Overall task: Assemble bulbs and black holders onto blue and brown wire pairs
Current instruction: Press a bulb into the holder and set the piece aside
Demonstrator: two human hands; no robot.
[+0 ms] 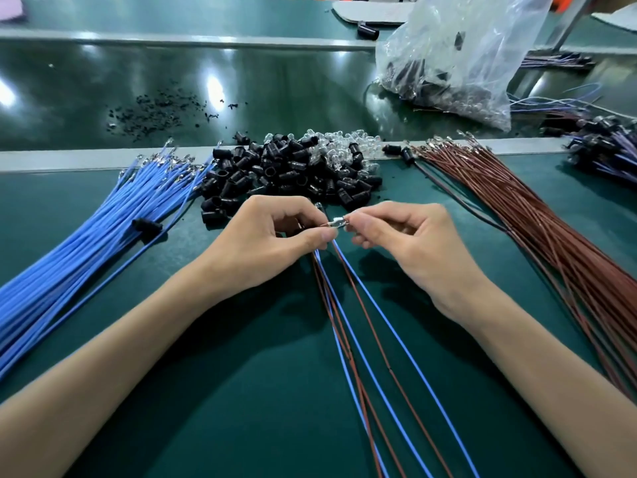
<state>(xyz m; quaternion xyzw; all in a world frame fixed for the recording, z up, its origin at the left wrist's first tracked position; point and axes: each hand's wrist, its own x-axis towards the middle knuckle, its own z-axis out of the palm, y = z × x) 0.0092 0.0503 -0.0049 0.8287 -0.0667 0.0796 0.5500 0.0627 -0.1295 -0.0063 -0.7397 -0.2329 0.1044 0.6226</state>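
My left hand (275,236) pinches the upper ends of several blue and brown wires (365,339) that trail toward me across the green mat. My right hand (400,236) pinches a small clear bulb (339,222) at the tip of one wire pair, right against the left thumb. Just beyond both hands lies a heap of black holders (275,177) with clear bulbs (331,143) mixed in at its far side. A thick bundle of blue wires (86,229) lies to the left. A bundle of brown wires (537,215) fans out to the right.
A plastic bag (458,56) with more holders and bulbs stands at the back right. Finished purple-looking assemblies (606,146) pile at the far right edge. Black crumbs (155,108) are scattered on the dark belt (103,81) beyond the metal rail (69,160).
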